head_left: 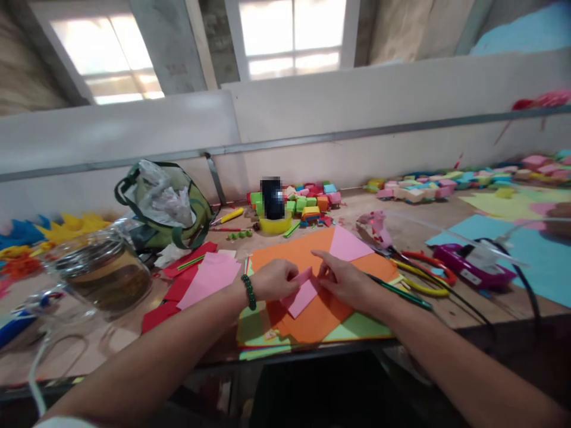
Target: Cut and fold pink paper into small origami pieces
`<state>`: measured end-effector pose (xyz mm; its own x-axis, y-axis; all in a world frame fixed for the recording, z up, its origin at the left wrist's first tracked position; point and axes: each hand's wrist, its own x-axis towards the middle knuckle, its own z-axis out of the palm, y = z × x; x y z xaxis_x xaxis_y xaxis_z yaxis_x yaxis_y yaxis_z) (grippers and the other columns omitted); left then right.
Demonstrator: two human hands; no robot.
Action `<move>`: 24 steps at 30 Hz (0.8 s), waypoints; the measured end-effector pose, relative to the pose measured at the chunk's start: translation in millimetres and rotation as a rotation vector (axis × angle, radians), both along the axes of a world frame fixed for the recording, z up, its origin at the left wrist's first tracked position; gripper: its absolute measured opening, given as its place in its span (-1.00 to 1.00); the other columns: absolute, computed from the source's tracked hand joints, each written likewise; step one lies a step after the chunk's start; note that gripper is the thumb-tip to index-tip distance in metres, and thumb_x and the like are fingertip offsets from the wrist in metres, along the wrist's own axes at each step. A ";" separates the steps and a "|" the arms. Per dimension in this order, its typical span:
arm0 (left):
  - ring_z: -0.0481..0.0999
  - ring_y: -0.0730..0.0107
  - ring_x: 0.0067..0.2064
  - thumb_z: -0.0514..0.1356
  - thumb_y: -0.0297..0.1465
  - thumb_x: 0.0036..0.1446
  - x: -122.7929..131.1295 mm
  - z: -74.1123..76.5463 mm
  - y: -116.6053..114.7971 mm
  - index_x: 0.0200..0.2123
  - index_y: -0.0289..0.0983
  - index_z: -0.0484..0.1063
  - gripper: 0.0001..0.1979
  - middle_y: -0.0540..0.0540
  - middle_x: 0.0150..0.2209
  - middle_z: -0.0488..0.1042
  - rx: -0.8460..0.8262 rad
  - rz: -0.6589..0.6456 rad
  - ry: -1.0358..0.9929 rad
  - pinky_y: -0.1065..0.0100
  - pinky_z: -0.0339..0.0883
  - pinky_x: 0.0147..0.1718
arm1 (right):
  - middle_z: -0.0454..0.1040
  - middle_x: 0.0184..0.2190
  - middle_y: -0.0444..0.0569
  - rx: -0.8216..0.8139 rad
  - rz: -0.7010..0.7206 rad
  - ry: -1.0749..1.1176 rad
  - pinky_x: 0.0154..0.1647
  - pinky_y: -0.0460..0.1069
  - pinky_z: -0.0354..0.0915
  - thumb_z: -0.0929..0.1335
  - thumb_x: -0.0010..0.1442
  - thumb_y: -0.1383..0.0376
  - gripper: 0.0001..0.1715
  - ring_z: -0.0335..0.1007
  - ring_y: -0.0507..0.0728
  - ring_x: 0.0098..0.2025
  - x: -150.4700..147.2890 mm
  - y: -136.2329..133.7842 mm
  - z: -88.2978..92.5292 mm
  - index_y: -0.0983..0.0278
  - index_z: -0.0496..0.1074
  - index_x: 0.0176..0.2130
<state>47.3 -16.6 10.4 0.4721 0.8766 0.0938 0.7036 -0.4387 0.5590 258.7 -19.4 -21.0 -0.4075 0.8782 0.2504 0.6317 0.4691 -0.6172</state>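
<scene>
A small piece of pink paper (301, 302) lies partly folded over orange sheets (285, 252), with green sheets (366, 328) beneath them. My left hand (275, 280), a green bead bracelet at its wrist, pinches the paper's left side with closed fingers. At the right edge of the paper, my right hand (341, 278) holds it between thumb and curled fingers while the index finger sticks out. Another pink sheet (350, 245) is just beyond the right hand. A dark green pencil (401, 291) runs close to my right wrist.
Scissors with red and yellow handles (423, 288) and a purple power strip (473, 266) with cables sit on the right. To the left are pink and red papers (209, 276), a glass jar (104, 273) and a green bag (167, 205). Folded paper pieces (312, 205) line the back.
</scene>
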 end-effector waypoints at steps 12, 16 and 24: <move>0.45 0.46 -0.36 0.12 -0.56 -0.02 -3.5 -10.8 13.1 -0.21 -0.30 0.32 -0.75 -0.02 -0.36 0.47 0.087 0.175 -0.672 0.45 0.29 -0.38 | 0.44 -0.36 -0.07 0.051 -0.110 0.118 -0.41 -0.04 0.23 0.29 0.16 -0.06 -0.54 0.37 0.07 -0.45 -43.5 3.2 52.4 0.23 0.24 -0.15; 0.50 0.38 -0.26 0.18 -0.53 -0.05 -4.5 -12.9 15.7 -0.18 -0.33 0.37 -0.71 -0.10 -0.27 0.52 0.025 0.145 -0.840 0.41 0.35 -0.27 | 0.49 -0.34 -0.03 0.099 -0.119 0.028 -0.37 -0.03 0.23 0.34 0.12 0.17 -0.43 0.38 0.09 -0.44 -65.1 18.8 55.1 0.28 0.19 0.08; 0.51 0.32 -0.31 0.29 -0.36 -0.11 -11.4 -19.7 25.3 -0.26 -0.39 0.47 -0.70 -0.15 -0.29 0.56 -0.173 0.137 -1.079 0.35 0.36 -0.29 | 0.49 -0.32 -0.05 -0.095 -0.036 0.429 -0.30 0.00 0.32 0.31 -0.01 0.33 -0.35 0.39 0.10 -0.33 -60.5 36.1 37.9 0.29 0.23 0.11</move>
<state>35.9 8.7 -9.3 0.1134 0.9563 0.2695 -0.1545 -0.2510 0.9556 198.2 16.7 16.9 -0.2532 0.9173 0.3073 0.3236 0.3797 -0.8667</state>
